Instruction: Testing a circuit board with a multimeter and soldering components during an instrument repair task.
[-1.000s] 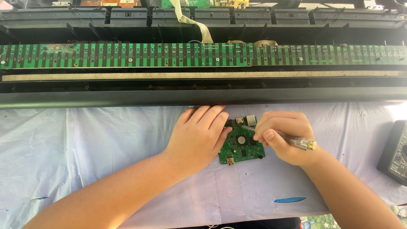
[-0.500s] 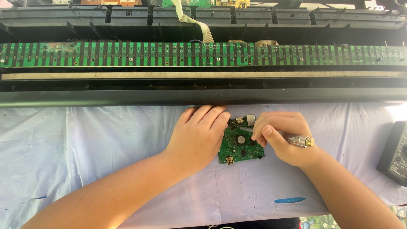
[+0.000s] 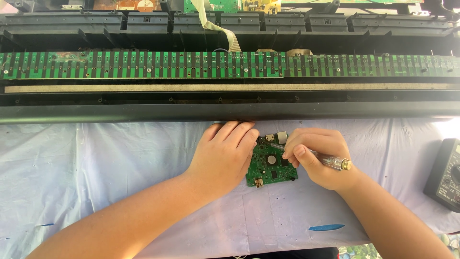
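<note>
We are probing a small green circuit board (image 3: 271,169) at frame centre.
Our left hand (image 3: 224,154) is lying flat, pinning its edge; our right hand (image 3: 317,156) is gripping a clear-handled screwdriver (image 3: 320,158).

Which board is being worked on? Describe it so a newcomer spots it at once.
Find the long black opened keyboard chassis across the top, then look just below its middle on the pale blue cloth. Between the left hand and the right hand, which holds a clear-handled screwdriver, lies the small circuit board. It is rounded and compact, unlike the long striped green strip above.
</note>
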